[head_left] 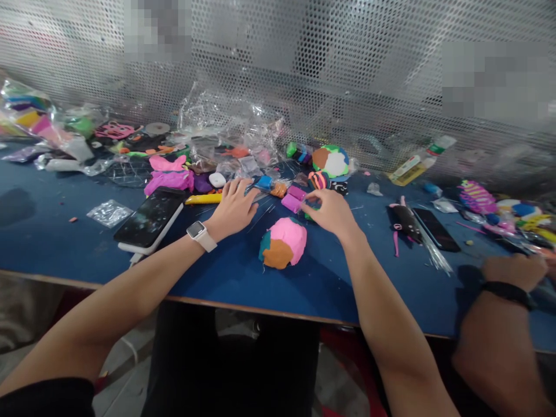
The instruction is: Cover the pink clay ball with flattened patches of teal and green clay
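Observation:
A clay ball (283, 242) in pink, orange and teal patches lies on the blue table (243, 272) between my arms. My left hand (234, 208) rests flat on the table behind it, fingers stretched toward a blue clay piece (263, 183) and an orange one (278, 190); a watch sits on that wrist. My right hand (328, 209) is curled, its fingertips pinched at a purple clay block (292, 202) with a bit of green clay under the fingers. A yellow tool (203, 199) lies left of my left hand.
A phone on a power bank (150, 220) lies at the left. Crumpled plastic wrap (230, 130), a pink clay figure (169, 176) and a second multicoloured ball (330, 161) crowd the back. Another phone (435, 229) lies right. Another person's hand (515, 271) with a black band is at the right edge.

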The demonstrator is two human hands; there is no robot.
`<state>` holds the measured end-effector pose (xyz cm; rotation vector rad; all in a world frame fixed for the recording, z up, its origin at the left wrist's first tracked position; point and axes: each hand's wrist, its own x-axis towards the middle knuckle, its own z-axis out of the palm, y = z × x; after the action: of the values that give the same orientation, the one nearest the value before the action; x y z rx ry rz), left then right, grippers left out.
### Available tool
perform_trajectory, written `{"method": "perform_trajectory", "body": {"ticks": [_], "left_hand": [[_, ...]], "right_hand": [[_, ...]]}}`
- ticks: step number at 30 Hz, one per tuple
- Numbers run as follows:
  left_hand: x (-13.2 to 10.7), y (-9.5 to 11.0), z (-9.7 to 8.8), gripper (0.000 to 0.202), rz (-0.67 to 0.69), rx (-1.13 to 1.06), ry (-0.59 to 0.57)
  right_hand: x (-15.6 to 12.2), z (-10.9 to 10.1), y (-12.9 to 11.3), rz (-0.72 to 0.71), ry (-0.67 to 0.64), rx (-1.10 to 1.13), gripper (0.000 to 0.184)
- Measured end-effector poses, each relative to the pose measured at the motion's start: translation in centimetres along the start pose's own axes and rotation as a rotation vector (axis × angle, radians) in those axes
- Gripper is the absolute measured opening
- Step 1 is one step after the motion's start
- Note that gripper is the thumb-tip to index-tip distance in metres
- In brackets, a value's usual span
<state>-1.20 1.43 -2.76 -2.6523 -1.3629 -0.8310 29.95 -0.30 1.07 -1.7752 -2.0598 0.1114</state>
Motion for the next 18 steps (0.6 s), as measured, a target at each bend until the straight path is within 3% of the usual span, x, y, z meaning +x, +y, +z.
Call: {"method": "perform_trajectory", "body": {"ticks": [3, 7, 11, 14, 18], "left_hand": [[-0.1, 0.3, 0.1, 0.036, 0.027, -0.021, -0.008], [-0.2, 0.5, 0.2, 0.035, 0.053, -0.041, -0.008], [-0.3, 0.4, 0.3, 0.036, 0.057, -0.044, -0.002], [-0.3, 0.3, 0.5, 0.034, 0.059, -0.062, 0.002], [0.0, 0.3, 0.4, 0.032, 0.049, -0.182, 0.049]], "right_hand": [[0.4, 1.1, 1.0, -0.129, -0.075, -0.045, 0.037], [0.3, 1.4, 0.9, -0.096, -0.15, -0.057, 0.055], [-0.2, 0.0, 1.2, -0.035, -0.242, -0.051, 0.069], [-0.3, -1.0, 1.5, 0.005, -0.275, -0.092, 0.057], [-0.3, -1.1, 0.4, -0.15, -0.072, -0.04, 0.043]]}}
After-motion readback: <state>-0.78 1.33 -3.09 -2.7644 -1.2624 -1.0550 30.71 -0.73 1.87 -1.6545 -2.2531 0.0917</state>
